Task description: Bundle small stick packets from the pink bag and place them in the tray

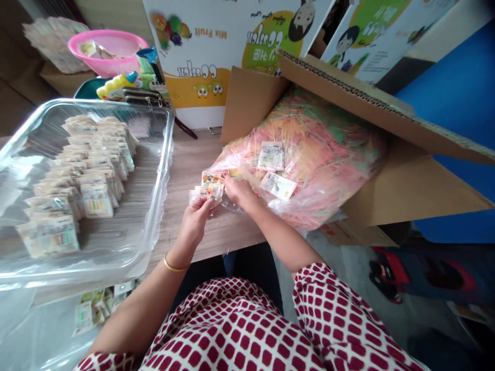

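Your left hand (195, 222), wearing a gold bangle (174, 265), pinches a small bunch of printed sachets (207, 189) between thumb and fingers, just above the wooden table (193, 154). Your right hand (237, 189) sits just beside it, fingers curled down at the bunch's edge; you cannot tell whether they pinch anything. Beyond lies a clear bag (320, 154) of pink and yellow sticks, in a cardboard box (251, 103), with two sachet strips (271, 156) on top. To your left, stacked packets (77, 180) lie in a clear tray (164, 154).
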The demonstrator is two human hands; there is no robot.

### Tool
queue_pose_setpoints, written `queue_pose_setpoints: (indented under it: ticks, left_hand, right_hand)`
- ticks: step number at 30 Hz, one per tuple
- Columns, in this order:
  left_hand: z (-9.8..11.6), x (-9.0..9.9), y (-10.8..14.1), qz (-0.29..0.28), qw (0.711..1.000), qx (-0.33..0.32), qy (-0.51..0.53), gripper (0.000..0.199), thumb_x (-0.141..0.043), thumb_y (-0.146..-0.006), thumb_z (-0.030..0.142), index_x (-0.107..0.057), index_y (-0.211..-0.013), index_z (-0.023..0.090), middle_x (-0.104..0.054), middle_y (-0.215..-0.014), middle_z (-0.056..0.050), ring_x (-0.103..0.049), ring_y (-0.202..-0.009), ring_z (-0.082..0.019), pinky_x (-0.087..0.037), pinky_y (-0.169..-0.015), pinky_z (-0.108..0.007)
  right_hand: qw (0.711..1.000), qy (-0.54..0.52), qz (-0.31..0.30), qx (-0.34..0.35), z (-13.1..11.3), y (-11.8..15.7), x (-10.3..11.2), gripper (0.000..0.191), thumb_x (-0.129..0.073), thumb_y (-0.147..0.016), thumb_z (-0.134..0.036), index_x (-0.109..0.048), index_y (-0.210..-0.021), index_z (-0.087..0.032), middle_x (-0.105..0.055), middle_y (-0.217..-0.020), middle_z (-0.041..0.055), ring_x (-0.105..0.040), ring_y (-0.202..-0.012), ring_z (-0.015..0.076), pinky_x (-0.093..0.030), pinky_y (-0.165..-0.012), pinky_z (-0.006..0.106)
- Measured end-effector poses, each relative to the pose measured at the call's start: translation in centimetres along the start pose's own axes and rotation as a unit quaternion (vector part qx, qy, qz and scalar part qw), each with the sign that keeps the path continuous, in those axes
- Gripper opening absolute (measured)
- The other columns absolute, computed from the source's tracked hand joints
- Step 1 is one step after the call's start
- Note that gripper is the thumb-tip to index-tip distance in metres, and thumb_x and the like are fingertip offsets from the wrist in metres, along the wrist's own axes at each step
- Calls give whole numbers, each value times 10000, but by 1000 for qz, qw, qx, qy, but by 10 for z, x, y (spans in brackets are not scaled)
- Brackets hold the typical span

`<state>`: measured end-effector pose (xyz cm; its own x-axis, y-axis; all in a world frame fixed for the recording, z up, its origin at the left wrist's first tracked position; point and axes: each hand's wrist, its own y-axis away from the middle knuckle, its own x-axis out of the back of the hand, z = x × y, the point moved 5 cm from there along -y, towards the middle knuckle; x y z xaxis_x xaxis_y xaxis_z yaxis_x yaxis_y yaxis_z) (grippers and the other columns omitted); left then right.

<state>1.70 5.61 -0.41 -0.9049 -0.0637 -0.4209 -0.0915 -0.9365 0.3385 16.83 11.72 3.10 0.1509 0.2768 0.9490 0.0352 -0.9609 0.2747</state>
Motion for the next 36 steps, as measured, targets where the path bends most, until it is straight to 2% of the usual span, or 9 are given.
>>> queue_pose_setpoints:
  ticks: [6, 12, 20, 24, 27, 30, 32, 34, 36]
  left_hand:
    - [1, 1, 1, -16, 1000, 3, 7, 411, -909, -676, 482, -787, -920, 176, -773, -998, -57, -703, -966, -209, -562, -952, -377]
    - [-4, 1, -5, -15, 1000, -5, -25, 387, -919, -657, 487, -772, -856, 189, -761, -882, -26, -698, -835, -176, -552, -871, -331]
    - [-2, -8, -3, -53, 997, -28, -54, 382, -907, -678, 495, -782, -880, 197, -773, -907, -26, -685, -846, -165, -531, -872, -301]
    - [-1, -12, 2, -64, 996, -13, -60, 437, -878, -698, 559, -807, -941, 202, -789, -959, -50, -704, -926, -209, -549, -892, -337]
    - [-2, -10, 3, -51, 998, -3, -36, 452, -896, -670, 555, -820, -939, 201, -799, -1002, -61, -711, -1003, -236, -545, -972, -377]
    - [-4, -10, 4, -56, 998, 3, -30, 445, -893, -685, 528, -828, -966, 189, -800, -1070, -79, -701, -1086, -257, -514, -1062, -413]
    - [-5, -11, 4, -59, 998, 6, -37, 440, -892, -685, 524, -831, -964, 189, -801, -1079, -80, -699, -1096, -263, -507, -1079, -424]
    - [-7, -13, 5, -60, 997, 9, -48, 437, -893, -679, 534, -833, -949, 196, -804, -1067, -74, -702, -1081, -263, -506, -1079, -428]
    - [-8, -15, 5, -65, 996, 9, -59, 446, -892, -672, 550, -834, -941, 199, -805, -1055, -71, -705, -1066, -264, -509, -1071, -426]
  right_hand:
    - [989, -112, 97, -25, 18, 24, 18, 338, -410, -1074, -329, -581, -1263, -107, -760, -1020, 164, -738, -946, 286, -534, -797, 353]
    - [927, -308, 200, 80, 24, 63, 34, 295, -436, -1066, -422, -600, -1180, -204, -670, -820, 20, -656, -715, 191, -502, -687, 301]
    - [976, -168, 93, 104, 1, 67, 28, 147, -597, -995, -348, -621, -1066, -223, -704, -845, 23, -636, -758, 196, -367, -653, 286]
    - [966, -226, 75, 105, 11, 63, 22, 149, -603, -977, -308, -575, -856, -226, -576, -685, -29, -509, -636, 144, -295, -608, 277]
    - [887, -442, 74, 116, 18, 63, 28, 348, -567, -993, -487, -486, -767, -236, -432, -611, -63, -384, -540, 113, -276, -542, 261]
    - [728, -670, 108, 96, 22, 59, 45, 535, -438, -976, -721, -357, -715, -261, -278, -572, -88, -235, -456, 102, -226, -445, 255]
    - [650, -742, 140, 85, 19, 55, 57, 588, -429, -946, -785, -289, -702, -268, -204, -568, -97, -177, -444, 102, -221, -413, 251]
    - [615, -766, 170, 77, 13, 51, 65, 611, -443, -928, -809, -274, -701, -267, -185, -569, -97, -176, -450, 104, -260, -411, 243]
    - [609, -764, 199, 73, 7, 47, 68, 626, -422, -926, -826, -273, -697, -263, -196, -566, -91, -198, -459, 107, -302, -427, 239]
